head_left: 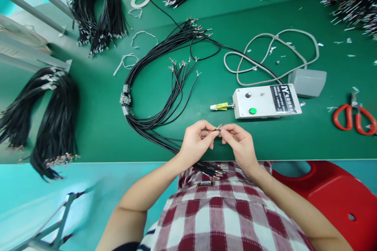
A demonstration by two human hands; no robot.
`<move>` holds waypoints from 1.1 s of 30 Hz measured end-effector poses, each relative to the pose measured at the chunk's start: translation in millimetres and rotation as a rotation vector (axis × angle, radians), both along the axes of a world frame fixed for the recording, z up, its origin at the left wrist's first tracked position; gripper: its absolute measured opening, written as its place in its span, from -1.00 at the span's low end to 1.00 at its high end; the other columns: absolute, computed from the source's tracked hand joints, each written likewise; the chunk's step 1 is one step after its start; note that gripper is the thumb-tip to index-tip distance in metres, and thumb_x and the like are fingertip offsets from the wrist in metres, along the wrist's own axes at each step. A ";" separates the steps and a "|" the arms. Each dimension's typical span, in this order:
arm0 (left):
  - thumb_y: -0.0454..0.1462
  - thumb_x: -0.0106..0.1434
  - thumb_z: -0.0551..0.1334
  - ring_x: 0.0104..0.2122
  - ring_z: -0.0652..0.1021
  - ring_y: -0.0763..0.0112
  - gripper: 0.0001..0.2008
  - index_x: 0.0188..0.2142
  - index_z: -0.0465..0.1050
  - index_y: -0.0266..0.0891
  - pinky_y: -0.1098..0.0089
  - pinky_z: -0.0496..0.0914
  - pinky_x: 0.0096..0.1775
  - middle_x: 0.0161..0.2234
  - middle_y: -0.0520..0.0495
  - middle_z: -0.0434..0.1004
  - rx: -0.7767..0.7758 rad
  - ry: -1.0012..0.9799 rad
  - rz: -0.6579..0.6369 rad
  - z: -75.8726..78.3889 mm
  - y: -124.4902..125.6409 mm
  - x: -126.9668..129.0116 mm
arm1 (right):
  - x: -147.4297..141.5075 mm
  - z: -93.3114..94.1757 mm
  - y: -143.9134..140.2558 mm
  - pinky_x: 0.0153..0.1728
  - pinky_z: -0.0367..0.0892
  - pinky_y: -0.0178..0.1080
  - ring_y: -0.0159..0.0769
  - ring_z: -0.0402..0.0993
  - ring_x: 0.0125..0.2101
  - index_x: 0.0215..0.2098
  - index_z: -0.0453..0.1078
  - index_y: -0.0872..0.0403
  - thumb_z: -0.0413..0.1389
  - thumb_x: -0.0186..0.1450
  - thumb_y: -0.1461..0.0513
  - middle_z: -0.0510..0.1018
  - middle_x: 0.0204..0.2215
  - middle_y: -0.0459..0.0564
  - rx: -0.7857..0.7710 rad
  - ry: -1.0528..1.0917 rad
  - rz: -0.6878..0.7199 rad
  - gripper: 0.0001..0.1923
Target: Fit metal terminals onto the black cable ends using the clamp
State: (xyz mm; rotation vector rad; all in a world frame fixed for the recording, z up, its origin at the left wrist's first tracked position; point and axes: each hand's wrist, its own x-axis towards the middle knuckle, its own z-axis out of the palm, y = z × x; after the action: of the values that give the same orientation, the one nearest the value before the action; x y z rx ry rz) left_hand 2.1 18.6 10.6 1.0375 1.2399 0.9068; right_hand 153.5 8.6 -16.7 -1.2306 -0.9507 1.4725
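Observation:
My left hand (198,141) and my right hand (239,144) meet above the table's front edge, thumbs and fingertips pinched on the bared end of one black cable (218,128). Thin wires poke up between the fingertips. From the left, a bundle of black cables (138,68) curves round, bound by clear tape (125,99). Some of its ends (184,64) fan out with coloured wires splayed. Other ends (210,169) hang over the edge onto my lap, below the left hand. Just beyond my hands lies a white box (265,102) with a knob, a green button and a yellow-wrapped tip.
Red-handled cutters (353,115) lie at the right, near a grey adapter (308,82) and its looped cord (273,35). More cable bundles (98,11) rest at the left and along the back. A tape roll (140,0) lies behind. A red stool (332,192) stands below right.

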 end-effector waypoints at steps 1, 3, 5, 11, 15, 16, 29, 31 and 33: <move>-0.18 0.17 0.38 -0.67 0.44 0.57 -0.75 -0.40 0.37 -0.28 0.53 0.31 -0.60 -0.59 0.07 0.41 -0.019 -0.008 -0.001 -0.5 0.3 -0.3 | 1.0 0.7 0.1 -0.41 0.43 -0.25 -0.38 0.41 -0.51 -0.27 0.51 0.01 0.28 0.23 0.05 0.57 -0.43 -0.08 0.000 -0.012 0.013 -0.78; -0.16 0.17 0.38 -0.67 0.43 0.57 -0.73 -0.39 0.36 -0.27 0.53 0.29 -0.60 -0.60 0.08 0.40 -0.037 -0.008 -0.008 -1.4 0.3 -1.0 | 2.0 1.9 0.8 -0.37 0.45 -0.24 -0.38 0.43 -0.48 -0.18 0.50 0.01 0.26 0.25 0.04 0.56 -0.40 -0.08 0.019 -0.021 0.023 -0.73; -0.16 0.18 0.37 -0.67 0.42 0.58 -0.73 -0.39 0.35 -0.27 0.54 0.28 -0.60 -0.58 0.08 0.40 -0.031 0.006 -0.023 -1.5 -0.4 -1.7 | 0.6 2.3 2.0 -0.38 0.45 -0.26 -0.38 0.42 -0.47 -0.19 0.50 0.00 0.27 0.24 0.05 0.55 -0.39 -0.08 0.041 -0.013 0.021 -0.74; -0.21 0.22 0.35 -0.56 0.42 0.66 -0.74 -0.17 0.37 -0.27 0.56 0.32 -0.53 -0.25 -0.05 0.47 0.073 -0.038 -0.079 -0.8 0.7 -2.2 | -5.6 -1.8 5.3 -0.48 0.37 -0.31 -0.46 0.38 -0.56 -0.39 0.49 0.03 0.31 0.20 0.09 0.54 -0.41 -0.12 0.009 0.075 0.061 -0.80; -0.16 0.24 0.35 -0.56 0.41 0.69 -0.76 -0.25 0.47 -0.30 0.54 0.34 -0.55 -0.16 -0.09 0.38 0.160 -0.074 -0.065 -4.3 5.1 3.3 | -1.7 -1.5 4.9 -0.47 0.40 -0.29 -0.42 0.41 -0.56 -0.38 0.49 0.04 0.29 0.23 0.06 0.50 -0.46 -0.12 0.029 0.044 0.126 -0.77; -0.15 0.25 0.35 -0.57 0.41 0.69 -0.76 -0.30 0.46 -0.31 0.53 0.34 -0.57 -0.20 -0.07 0.37 0.158 -0.088 -0.041 -5.4 5.3 4.6 | -0.4 -0.7 4.5 -0.48 0.39 -0.28 -0.41 0.41 -0.55 -0.38 0.48 0.04 0.27 0.25 0.06 0.49 -0.47 -0.12 0.047 0.018 0.132 -0.77; -0.17 0.31 0.27 -0.48 0.47 0.52 -0.82 -0.32 0.46 -0.25 0.49 0.39 -0.44 -0.37 -0.03 0.48 0.224 0.173 0.115 -21.2 -8.7 0.1 | 27.1 2.9 7.1 -0.31 0.36 -0.20 -0.32 0.51 -0.38 -0.17 0.48 0.00 0.09 0.42 0.19 0.60 -0.23 -0.01 0.508 -0.696 0.136 -0.87; -0.18 0.32 0.26 -0.47 0.48 0.51 -0.84 -0.31 0.45 -0.24 0.47 0.40 -0.42 -0.37 -0.02 0.49 0.229 0.183 0.110 -21.6 -7.0 0.3 | 28.8 9.4 8.9 -0.22 0.32 -0.15 -0.24 0.54 -0.28 -0.04 0.47 0.02 0.10 0.42 0.19 0.62 -0.13 0.03 0.644 -0.945 0.160 -0.81; -0.22 0.33 0.25 -0.42 0.50 0.47 -0.87 -0.31 0.44 -0.24 0.45 0.42 -0.37 -0.36 -0.03 0.49 0.265 0.227 0.075 -20.5 -5.9 0.1 | 25.5 16.8 11.8 -0.19 0.26 -0.12 -0.15 0.54 -0.17 0.00 0.46 0.06 0.11 0.41 0.16 0.63 -0.09 0.06 0.765 -1.156 0.243 -0.76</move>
State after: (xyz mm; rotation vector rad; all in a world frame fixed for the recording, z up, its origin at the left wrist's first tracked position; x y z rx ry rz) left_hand 2.3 12.7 -9.8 1.3410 1.3785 1.0534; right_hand 179.1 20.4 0.1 -1.3293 -2.2126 0.2927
